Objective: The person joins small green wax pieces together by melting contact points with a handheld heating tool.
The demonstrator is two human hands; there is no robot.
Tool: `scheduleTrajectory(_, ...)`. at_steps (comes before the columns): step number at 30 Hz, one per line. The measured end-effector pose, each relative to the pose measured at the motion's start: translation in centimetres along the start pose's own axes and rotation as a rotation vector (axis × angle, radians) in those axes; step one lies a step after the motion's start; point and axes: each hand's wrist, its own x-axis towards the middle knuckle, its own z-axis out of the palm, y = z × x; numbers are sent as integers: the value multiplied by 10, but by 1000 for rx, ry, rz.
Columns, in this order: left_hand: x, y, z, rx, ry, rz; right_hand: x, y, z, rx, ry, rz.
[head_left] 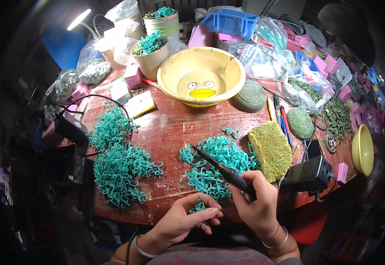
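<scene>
My right hand (256, 205) grips a black pen-shaped tool (223, 170), apparently a soldering iron, tilted so its tip points up-left over a pile of small turquoise looped pieces (214, 152). My left hand (188, 221), below that pile near the table's front edge, has curled fingers holding a small turquoise piece (198, 205). A second, taller heap of similar turquoise pieces (121, 176) lies to the left. Right of the middle pile sits a rough yellow-green sponge-like block (269, 150).
A cream basin (201, 66) stands on the red table (166, 126), with buckets (148, 62) and bags behind. Green round pads (248, 95), pens (283, 119), a black device (303, 174) and a yellow bowl (364, 150) are at right. A black box with cables (71, 126) stands at left.
</scene>
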Motion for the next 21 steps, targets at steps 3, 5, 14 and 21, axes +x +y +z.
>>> scheduleTrajectory(3,0,5,5,42,6,-25,-7,0,-2,192,175,6)
scheduleTrajectory(5,2,6,6,70,-15,-52,-11,-1,-3,265,170,3)
scheduleTrajectory(14,7,-10,-10,-194,-87,-56,-34,1,7,427,65,-93)
scheduleTrajectory(21,6,-8,-4,-230,22,41,-33,1,6,395,43,-101)
